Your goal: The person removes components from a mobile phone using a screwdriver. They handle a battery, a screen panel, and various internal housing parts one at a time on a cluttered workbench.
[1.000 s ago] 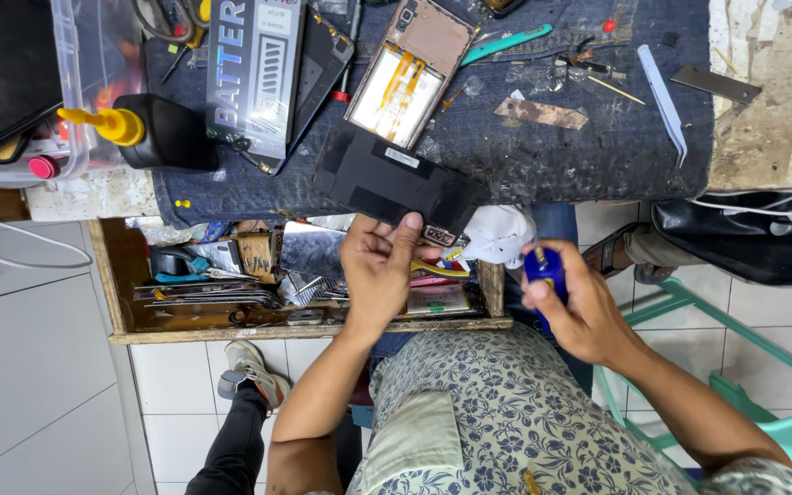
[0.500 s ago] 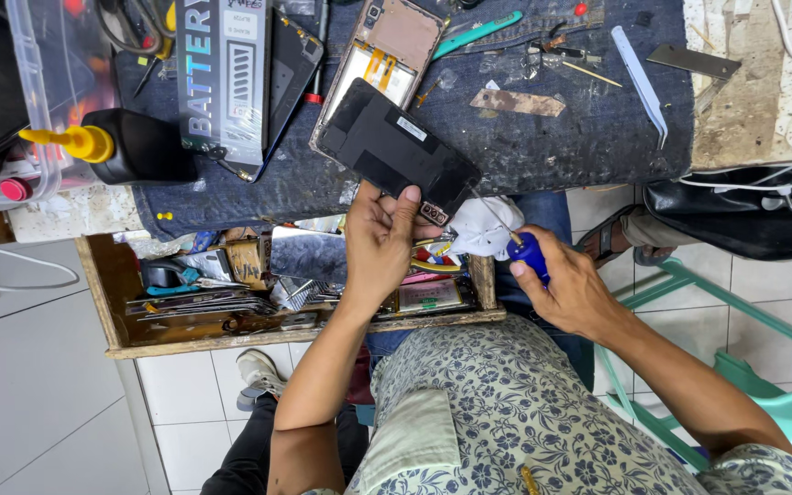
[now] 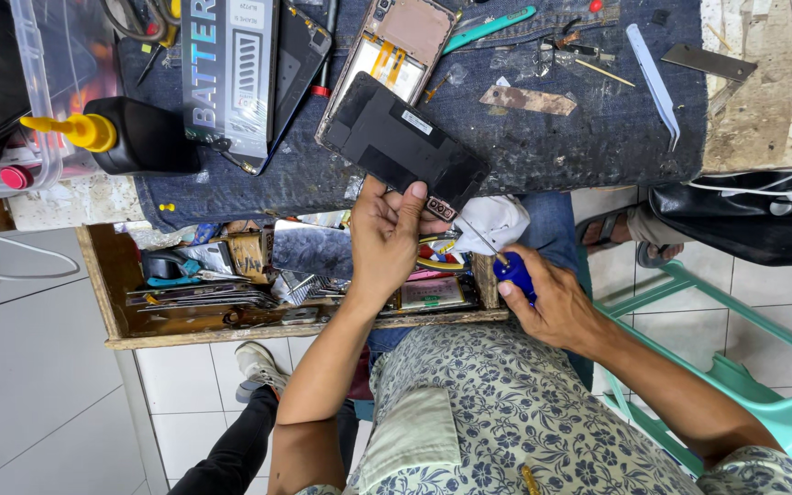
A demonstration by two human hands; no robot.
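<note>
your left hand point(image 3: 385, 240) is closed on the near corner of the black phone panel point(image 3: 402, 139), thumb lying across its top face and the other fingers curled underneath, so the panel sticks out from your fingertips away from you and over the edge of the denim mat point(image 3: 543, 137). the small camera block at that corner sits just past your thumb tip, on the side toward your right hand.

your right hand point(image 3: 552, 298) is wrapped tight around the blue handle of a small screwdriver point(image 3: 506, 261). the thin metal shaft runs up from your fist toward the panel's held corner, and its tip is right at the camera block, just beside your left thumb; whether it actually touches cannot be told.

the panel's far end overlaps an opened phone frame point(image 3: 396, 46) lying on the mat, with a flat battery package point(image 3: 229, 69) to its left and a black bottle with a yellow nozzle point(image 3: 116, 136) further left. white tweezers point(image 3: 653, 82) and a teal pry tool point(image 3: 488, 27) lie on the mat well apart from your hands. under your left wrist sits an open wooden drawer point(image 3: 231, 321) full of small tools and parts, and a white cloth point(image 3: 497, 220) sits between your two hands.
</note>
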